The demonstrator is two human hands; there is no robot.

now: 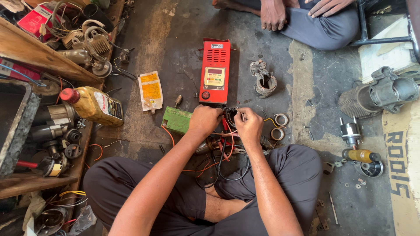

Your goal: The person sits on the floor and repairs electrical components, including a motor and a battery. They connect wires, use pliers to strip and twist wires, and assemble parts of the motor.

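Observation:
My left hand [204, 120] and my right hand [248, 124] are closed together over a small round black part [229, 116] with red and black wires [218, 164] trailing down to my lap. Both hands grip it just below a red box-shaped tester [215, 70] with a small display, lying on the concrete floor. A green rectangular block [176, 119] lies just left of my left hand. What exactly sits between the fingers is partly hidden.
Another person sits at the top, hands [273, 13] on knees. A metal motor part [264, 81] and tape rolls [280, 120] lie right of the tester. An oil bottle [94, 105], yellow pouch [150, 89], wooden shelves [39, 52] of parts stand left; a starter motor [378, 94] right.

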